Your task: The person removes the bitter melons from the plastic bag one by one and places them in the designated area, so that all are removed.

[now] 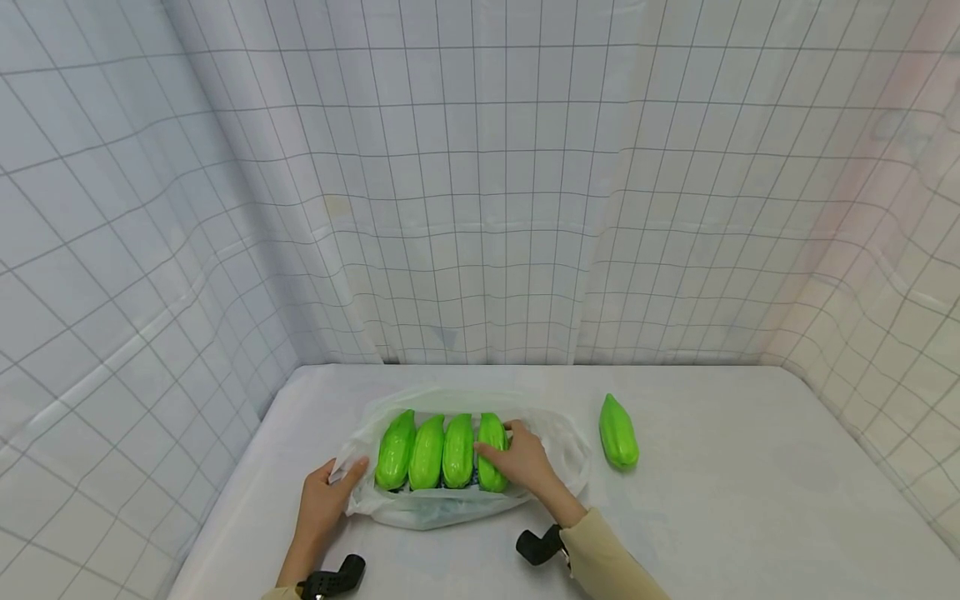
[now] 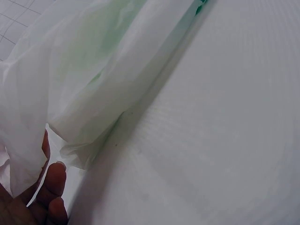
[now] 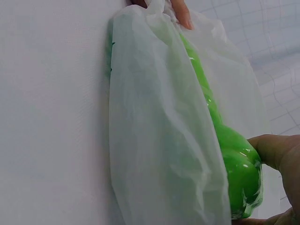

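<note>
Packing green peppers into the plastic bag (image 1: 564, 450): the left hand (image 1: 324, 502) is pinching the bag's edge, while the right hand (image 1: 525, 461) is clamping the fourth pepper (image 1: 491, 451) inside. Likely next, the right grip must reach rightward for the loose pepper (image 1: 618, 432) on the tabletop (image 1: 750, 500).

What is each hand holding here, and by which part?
Left hand pinches the white plastic bag at its left edge. Right hand grips the rightmost green vegetable in the bag at its near end.

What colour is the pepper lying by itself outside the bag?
Bright, shiny green. The lone pepper shows best in the head view, right of the bag.
</note>
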A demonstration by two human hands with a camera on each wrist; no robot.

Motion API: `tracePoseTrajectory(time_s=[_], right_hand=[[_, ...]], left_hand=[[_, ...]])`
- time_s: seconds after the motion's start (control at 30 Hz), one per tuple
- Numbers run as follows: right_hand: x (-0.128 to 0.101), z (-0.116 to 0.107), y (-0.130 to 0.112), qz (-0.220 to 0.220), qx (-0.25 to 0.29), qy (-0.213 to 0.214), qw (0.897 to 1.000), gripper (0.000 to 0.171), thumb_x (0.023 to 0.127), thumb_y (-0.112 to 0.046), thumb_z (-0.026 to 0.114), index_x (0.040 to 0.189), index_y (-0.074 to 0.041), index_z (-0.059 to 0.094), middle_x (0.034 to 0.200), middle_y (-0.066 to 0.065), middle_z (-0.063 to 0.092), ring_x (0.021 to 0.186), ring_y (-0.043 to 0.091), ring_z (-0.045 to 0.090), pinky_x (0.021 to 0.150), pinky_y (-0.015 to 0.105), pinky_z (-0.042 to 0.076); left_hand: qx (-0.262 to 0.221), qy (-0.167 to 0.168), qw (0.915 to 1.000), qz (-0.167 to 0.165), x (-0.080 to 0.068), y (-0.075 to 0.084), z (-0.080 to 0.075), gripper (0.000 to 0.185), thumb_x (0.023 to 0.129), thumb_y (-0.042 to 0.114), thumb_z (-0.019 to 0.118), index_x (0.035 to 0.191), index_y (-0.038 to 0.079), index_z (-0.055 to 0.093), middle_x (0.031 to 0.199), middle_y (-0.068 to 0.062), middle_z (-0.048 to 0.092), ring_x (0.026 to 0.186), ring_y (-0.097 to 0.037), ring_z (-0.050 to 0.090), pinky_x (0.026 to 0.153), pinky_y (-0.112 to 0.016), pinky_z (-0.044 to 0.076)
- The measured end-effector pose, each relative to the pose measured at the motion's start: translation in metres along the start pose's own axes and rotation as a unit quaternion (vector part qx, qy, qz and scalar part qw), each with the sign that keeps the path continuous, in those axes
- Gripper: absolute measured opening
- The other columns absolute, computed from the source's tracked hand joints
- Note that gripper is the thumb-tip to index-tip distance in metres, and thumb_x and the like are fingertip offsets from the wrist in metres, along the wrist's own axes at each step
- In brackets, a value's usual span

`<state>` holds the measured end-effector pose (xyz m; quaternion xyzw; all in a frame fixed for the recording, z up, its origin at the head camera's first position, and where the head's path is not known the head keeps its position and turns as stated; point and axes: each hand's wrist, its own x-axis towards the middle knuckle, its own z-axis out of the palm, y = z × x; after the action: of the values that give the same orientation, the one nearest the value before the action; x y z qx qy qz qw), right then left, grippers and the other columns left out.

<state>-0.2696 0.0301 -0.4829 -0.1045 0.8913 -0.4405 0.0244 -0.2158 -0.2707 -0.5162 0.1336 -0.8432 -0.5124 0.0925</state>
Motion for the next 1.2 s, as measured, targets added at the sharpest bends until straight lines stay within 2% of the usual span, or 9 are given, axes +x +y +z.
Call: tracePoseTrajectory(time_s=[0.2, 0.6, 0.9, 1.2], right_hand=[[-0.002, -0.004, -0.002, -0.005, 0.011, -0.002, 1.000, 0.068, 0.082, -0.042, 0.065, 0.124, 0.007, 0.046, 0.085, 0.011, 0.061, 0.067, 0.016, 0.054, 0.055, 0.029, 0.043], [-0.007, -0.008, -0.003, -0.018, 0.016, -0.004, 1.000, 0.067, 0.080, -0.043, 0.067, 0.122, 0.006, 0.048, 0.081, 0.008, 0.060, 0.063, 0.014, 0.052, 0.053, 0.028, 0.042], [-0.010, -0.015, -0.007, -0.017, 0.021, -0.007, 1.000, 0.066, 0.080, -0.045, 0.067, 0.121, 0.004, 0.049, 0.081, 0.007, 0.059, 0.061, 0.013, 0.051, 0.053, 0.028, 0.042], [-0.015, -0.022, -0.014, -0.022, 0.021, -0.012, 0.999, 0.068, 0.079, -0.046, 0.067, 0.122, 0.003, 0.049, 0.086, 0.009, 0.061, 0.064, 0.013, 0.053, 0.053, 0.028, 0.044]], left_hand=[[-0.001, 0.001, 1.0000, -0.001, 0.000, 0.000, 0.000, 0.058, 0.085, 0.048, 0.061, 0.115, -0.002, 0.061, 0.106, -0.015, 0.065, 0.080, -0.008, 0.055, 0.070, -0.023, 0.045], [-0.007, 0.003, 1.0000, -0.002, -0.001, -0.001, 0.001, 0.058, 0.084, 0.047, 0.062, 0.115, -0.002, 0.061, 0.106, -0.015, 0.065, 0.081, -0.007, 0.055, 0.069, -0.022, 0.045], [-0.014, 0.002, 0.9999, 0.007, -0.002, 0.000, 0.000, 0.056, 0.085, 0.045, 0.062, 0.115, -0.003, 0.061, 0.104, -0.015, 0.066, 0.078, -0.006, 0.056, 0.068, -0.022, 0.045], [-0.001, 0.005, 0.9999, 0.010, -0.002, 0.001, 0.000, 0.055, 0.086, 0.046, 0.061, 0.113, -0.002, 0.062, 0.102, -0.014, 0.066, 0.078, -0.008, 0.055, 0.068, -0.022, 0.045]])
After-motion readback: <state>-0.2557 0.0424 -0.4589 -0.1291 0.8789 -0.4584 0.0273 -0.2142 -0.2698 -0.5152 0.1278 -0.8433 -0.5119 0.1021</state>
